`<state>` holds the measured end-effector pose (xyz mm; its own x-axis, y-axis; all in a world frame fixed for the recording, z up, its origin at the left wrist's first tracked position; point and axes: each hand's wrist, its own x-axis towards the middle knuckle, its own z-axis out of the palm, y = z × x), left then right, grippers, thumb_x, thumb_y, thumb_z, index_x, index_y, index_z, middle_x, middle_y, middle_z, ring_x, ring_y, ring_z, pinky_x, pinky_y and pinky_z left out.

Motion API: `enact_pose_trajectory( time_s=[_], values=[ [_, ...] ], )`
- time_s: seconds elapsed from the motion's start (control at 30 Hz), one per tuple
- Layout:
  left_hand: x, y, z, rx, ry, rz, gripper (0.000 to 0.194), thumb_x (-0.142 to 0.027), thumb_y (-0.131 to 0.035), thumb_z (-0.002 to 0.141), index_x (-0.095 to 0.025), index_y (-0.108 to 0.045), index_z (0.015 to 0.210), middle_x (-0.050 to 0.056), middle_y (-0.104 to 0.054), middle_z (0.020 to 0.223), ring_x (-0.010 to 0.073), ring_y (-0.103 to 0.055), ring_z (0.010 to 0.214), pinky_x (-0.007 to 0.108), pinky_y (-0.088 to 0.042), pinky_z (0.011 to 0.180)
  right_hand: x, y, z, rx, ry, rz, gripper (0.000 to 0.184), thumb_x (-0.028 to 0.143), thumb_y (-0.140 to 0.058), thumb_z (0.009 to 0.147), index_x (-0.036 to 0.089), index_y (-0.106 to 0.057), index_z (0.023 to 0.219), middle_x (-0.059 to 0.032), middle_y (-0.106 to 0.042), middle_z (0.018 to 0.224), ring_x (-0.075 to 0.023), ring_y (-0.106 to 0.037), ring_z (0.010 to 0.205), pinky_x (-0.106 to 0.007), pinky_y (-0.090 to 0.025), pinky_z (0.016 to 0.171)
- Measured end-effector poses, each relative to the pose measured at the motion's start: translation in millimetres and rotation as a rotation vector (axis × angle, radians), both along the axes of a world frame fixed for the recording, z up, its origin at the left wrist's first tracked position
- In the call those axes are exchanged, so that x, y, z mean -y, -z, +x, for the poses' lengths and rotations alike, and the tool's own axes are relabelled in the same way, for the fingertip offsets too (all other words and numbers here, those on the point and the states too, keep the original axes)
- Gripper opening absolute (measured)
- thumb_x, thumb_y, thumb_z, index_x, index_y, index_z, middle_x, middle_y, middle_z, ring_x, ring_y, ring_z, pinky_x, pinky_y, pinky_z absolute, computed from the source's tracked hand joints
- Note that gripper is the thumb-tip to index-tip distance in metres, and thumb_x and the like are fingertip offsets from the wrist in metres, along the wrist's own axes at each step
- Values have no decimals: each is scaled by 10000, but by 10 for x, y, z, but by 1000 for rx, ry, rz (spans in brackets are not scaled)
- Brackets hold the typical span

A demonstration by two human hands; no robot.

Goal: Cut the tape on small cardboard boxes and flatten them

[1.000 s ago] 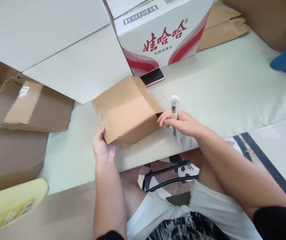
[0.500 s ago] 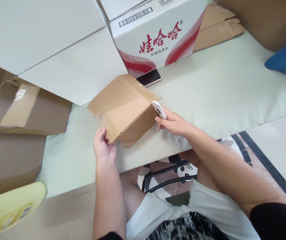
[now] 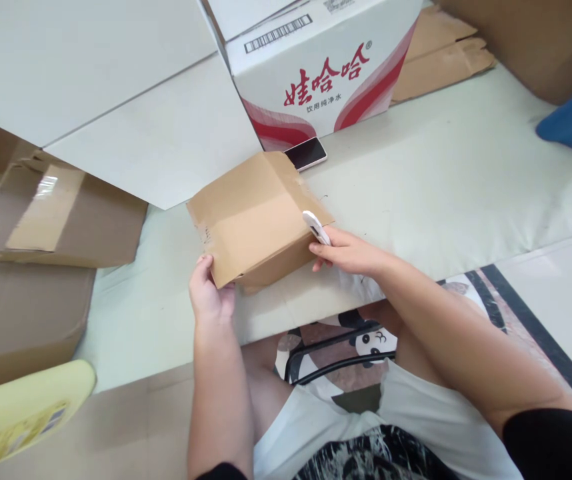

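Box of smooth brown cardboard

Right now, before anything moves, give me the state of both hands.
Left hand: closed on the near-left corner of the small cardboard box.
Right hand: closed around the white box cutter.

Lighting was bright, diffuse; shadows on the cloth were soft. Tape showed glare. Edges appeared stretched; yellow label was blurred.
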<state>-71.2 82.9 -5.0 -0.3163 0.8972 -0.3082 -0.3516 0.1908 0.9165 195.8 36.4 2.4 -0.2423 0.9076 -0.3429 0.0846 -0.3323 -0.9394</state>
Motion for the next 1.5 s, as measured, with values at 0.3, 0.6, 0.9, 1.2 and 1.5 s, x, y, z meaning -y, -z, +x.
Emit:
enact_pose_trajectory(
  time_s=[0.3,0.6,0.9,1.2,1.5],
  values=[
    [-8,-8,-7,34,-24,-19,283,-286,-786,574,-194,-561,720,-30,-617,739,130,-586,655,230,-373,564,2,-16,-11,20,-46,-10,101,246,-560,948,227,-460,951,23,-540,876,-156,-674,715,-357,-567,791],
    [-4,26,2,19,-9,-12,279,-338,-768,587,-189,-585,734,-26,-608,723,117,-572,629,210,-360,547,25,60,-32,49,-148,46,165,298,-550,944,210,-470,1058,-75,-593,1093,-225,-715,892,-435,-582,908],
    [-6,-32,45,57,-63,-41,299,-302,-789,526,-184,-596,723,-28,-632,764,124,-585,683,219,-395,579,16,69,-46,104,-145,45,150,303,-549,938,209,-453,1006,-55,-574,1027,-183,-675,740,-421,-580,808],
    [-10,-1,26,32,-46,-18,283,-314,-781,547,-189,-595,720,-19,-644,767,132,-591,686,224,-404,589,16,2,-63,43,-90,83,154,260,-516,910,216,-434,1034,-37,-484,991,-157,-546,743,-380,-595,675],
    [-15,27,1,-5,-37,13,268,-338,-751,582,-198,-584,737,-11,-629,777,147,-594,722,240,-401,625,5,36,2,133,9,138,189,312,-497,909,222,-458,1071,-42,-540,994,-164,-559,705,-422,-583,719]
  ],
)
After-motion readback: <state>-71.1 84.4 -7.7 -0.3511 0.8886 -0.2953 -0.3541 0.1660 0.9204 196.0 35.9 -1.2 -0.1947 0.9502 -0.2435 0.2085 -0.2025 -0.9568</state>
